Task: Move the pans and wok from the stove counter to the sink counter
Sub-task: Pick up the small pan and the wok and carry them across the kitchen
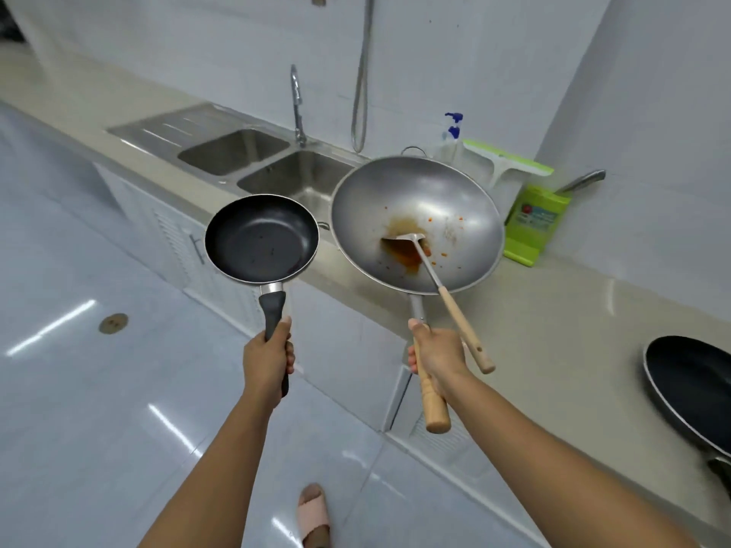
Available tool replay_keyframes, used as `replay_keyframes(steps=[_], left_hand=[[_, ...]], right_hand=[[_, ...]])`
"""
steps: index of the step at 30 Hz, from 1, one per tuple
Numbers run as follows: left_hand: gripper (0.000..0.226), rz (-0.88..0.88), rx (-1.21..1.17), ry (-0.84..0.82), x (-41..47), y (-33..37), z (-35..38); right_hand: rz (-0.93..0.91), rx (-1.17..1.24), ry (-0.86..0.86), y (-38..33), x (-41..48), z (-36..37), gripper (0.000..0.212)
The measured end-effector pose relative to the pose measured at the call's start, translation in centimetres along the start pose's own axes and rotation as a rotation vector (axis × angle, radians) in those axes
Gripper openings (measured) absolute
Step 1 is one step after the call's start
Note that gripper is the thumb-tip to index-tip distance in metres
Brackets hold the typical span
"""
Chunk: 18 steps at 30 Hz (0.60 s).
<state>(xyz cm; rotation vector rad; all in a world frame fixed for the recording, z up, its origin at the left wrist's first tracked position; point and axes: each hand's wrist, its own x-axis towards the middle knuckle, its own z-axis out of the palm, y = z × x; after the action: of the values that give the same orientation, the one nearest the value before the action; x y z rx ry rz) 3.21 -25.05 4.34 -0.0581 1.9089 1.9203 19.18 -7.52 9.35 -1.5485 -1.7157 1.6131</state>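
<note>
Currently airborne near sink (277, 168): left grip (267, 359) clenched on small frying pan (261, 239), right grip (437, 355) clenched on wok (451, 199). Risk: loose spatula (443, 286) sliding out, sauce spilling if tilted.

counter (553, 310) bare right of sink (292, 172); green bottle (534, 219), squeegee (510, 160) crowd the wall; large pan (688, 385) far right.

From my feed, the black pan (688, 393) on the counter runs off the right edge, so I see only part of its rim and handle. The wok (415, 223) covers the sink's (300, 172) near right corner and most of a spray bottle (453, 132). The green bottle's (536, 219) label is too blurred to read. Only 1 slipper (314, 516) shows, cut by the bottom edge.
</note>
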Motion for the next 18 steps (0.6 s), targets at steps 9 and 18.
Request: replay_keyframes(steps=[9, 18], left_hand=[[0.037, -0.013, -0.043, 0.281, 2.5, 1.1, -13.4], [0.039, -0.017, -0.121, 0.491, 9.8, 4.8, -27.5]], right_hand=[[-0.086, -0.145, -0.283, -3.6, -1.5, 14.8, 0.035], [-0.141, -0.242, -0.441, -8.4, -3.1, 32.2, 0.037]])
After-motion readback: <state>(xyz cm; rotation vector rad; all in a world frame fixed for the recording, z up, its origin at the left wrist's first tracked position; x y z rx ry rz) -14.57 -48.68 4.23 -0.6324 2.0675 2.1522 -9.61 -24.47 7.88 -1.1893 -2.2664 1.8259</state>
